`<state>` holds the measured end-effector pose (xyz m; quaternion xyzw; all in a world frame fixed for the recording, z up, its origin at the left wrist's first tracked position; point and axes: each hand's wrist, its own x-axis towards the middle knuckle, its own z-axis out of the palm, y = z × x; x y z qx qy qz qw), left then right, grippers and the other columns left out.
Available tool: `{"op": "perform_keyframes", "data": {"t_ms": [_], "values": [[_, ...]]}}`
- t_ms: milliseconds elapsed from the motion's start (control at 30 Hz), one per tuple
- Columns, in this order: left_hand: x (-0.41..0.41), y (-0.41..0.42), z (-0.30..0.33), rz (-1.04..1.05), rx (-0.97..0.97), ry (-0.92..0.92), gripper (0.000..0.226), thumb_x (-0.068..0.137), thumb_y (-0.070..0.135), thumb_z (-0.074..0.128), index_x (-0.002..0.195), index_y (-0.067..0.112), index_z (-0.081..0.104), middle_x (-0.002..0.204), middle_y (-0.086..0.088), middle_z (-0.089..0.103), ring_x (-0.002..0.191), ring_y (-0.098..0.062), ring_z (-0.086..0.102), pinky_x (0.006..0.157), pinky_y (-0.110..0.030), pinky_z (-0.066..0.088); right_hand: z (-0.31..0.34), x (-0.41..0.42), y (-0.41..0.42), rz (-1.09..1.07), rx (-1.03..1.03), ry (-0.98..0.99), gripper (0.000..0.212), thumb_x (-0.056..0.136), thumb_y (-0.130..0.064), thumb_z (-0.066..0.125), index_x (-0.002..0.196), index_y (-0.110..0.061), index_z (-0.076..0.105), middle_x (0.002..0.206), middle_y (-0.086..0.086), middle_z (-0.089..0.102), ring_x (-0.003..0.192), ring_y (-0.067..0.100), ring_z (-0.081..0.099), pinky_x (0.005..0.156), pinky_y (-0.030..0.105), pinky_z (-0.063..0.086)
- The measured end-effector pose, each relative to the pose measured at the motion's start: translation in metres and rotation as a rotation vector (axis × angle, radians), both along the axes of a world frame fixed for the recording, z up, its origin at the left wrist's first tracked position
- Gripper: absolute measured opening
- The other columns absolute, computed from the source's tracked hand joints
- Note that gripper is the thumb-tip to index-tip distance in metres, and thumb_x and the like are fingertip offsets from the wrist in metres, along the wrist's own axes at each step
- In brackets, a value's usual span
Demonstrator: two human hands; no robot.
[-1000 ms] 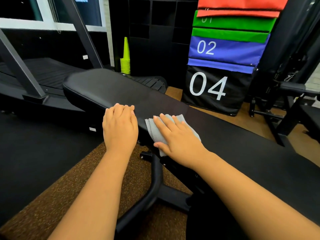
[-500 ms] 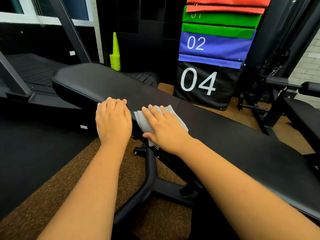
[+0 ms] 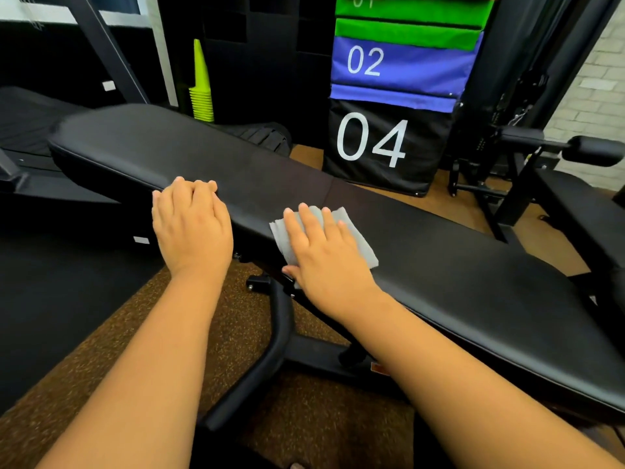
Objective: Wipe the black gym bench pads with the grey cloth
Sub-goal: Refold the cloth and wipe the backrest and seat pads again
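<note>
**Flat palm on a thin cloth, mid-bench**

I have the right hand (image 3: 326, 250) lying flat on the grey cloth (image 3: 363, 247), fingers straight and spread, pressing it onto the black bench pads (image 3: 456, 272) just right of the frame's centre. Nothing is pinched; the cloth is held only by downward pressure. The left hand (image 3: 192, 226) rests on the near edge of the pad at centre left, fingers together and curving slightly over the rim, gripping nothing that I can see.

The cloth looks thin, light and limp, folded into a rough square with layered edges showing at its left side. I judge it will bunch or unfold if pushed from one corner, so the palm should stay over its middle with the fingers fanned across the far half.

The pad looks like smooth, slightly glossy vinyl over firm padding. I expect the cloth to glide easily, perhaps too easily, and slip out from beneath the hand on a fast stroke. A faint seam (image 3: 333, 194) crosses the pad just above the cloth; the fabric may snag there.
</note>
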<state>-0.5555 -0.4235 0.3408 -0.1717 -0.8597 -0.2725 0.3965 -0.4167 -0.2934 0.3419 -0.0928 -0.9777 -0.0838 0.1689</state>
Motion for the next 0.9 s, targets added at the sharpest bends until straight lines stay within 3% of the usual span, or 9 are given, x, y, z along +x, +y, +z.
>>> {"op": "perform_keyframes", "data": {"t_ms": [300,467,600,767,900], "values": [[0.005,-0.002,0.003,-0.005,-0.019,-0.010,0.030,0.099,0.020,0.038,0.110,0.002,0.060,0.116,-0.020,0.057,0.122,-0.037,0.047,0.113,-0.050,0.027,-0.023,0.065,0.037,-0.053,0.065,-0.105,0.084,0.095,-0.052,0.044,0.154,-0.015,-0.003,0.161,0.012,0.010,0.143,0.040,0.022,0.112,0.049,0.027],[0.010,0.002,0.007,0.002,-0.007,-0.051,0.031,0.099,0.018,0.037,0.112,0.003,0.061,0.117,-0.020,0.057,0.123,-0.037,0.046,0.108,-0.052,0.033,-0.017,0.056,0.027,-0.106,-0.022,-0.061,0.082,0.090,-0.055,0.047,0.153,-0.013,0.016,0.156,0.014,0.028,0.137,0.045,0.033,0.107,0.054,0.036],[0.012,0.001,0.010,0.016,-0.036,-0.057,0.031,0.099,0.018,0.038,0.112,0.001,0.061,0.116,-0.021,0.057,0.122,-0.039,0.047,0.108,-0.053,0.033,0.003,0.020,0.026,-0.006,-0.189,-0.099,0.076,0.094,-0.063,0.023,0.155,-0.021,0.006,0.162,0.007,0.014,0.145,0.040,0.016,0.116,0.054,0.021],[0.014,-0.002,0.014,0.033,-0.121,-0.038,0.029,0.100,0.018,0.040,0.110,0.001,0.061,0.110,-0.020,0.058,0.116,-0.038,0.050,0.107,-0.054,0.030,0.002,0.042,0.047,0.084,-0.224,-0.133,0.069,0.097,-0.060,0.024,0.155,-0.029,0.001,0.163,-0.002,0.005,0.148,0.033,0.007,0.119,0.052,0.013],[0.017,-0.001,0.023,0.050,-0.178,-0.116,0.029,0.098,0.017,0.041,0.112,0.002,0.063,0.111,-0.021,0.058,0.112,-0.040,0.050,0.105,-0.055,0.030,-0.012,0.088,0.090,0.017,-0.328,-0.146,0.064,0.097,-0.063,0.010,0.154,-0.037,0.000,0.163,-0.008,0.002,0.150,0.021,0.001,0.121,0.046,0.006]]}}
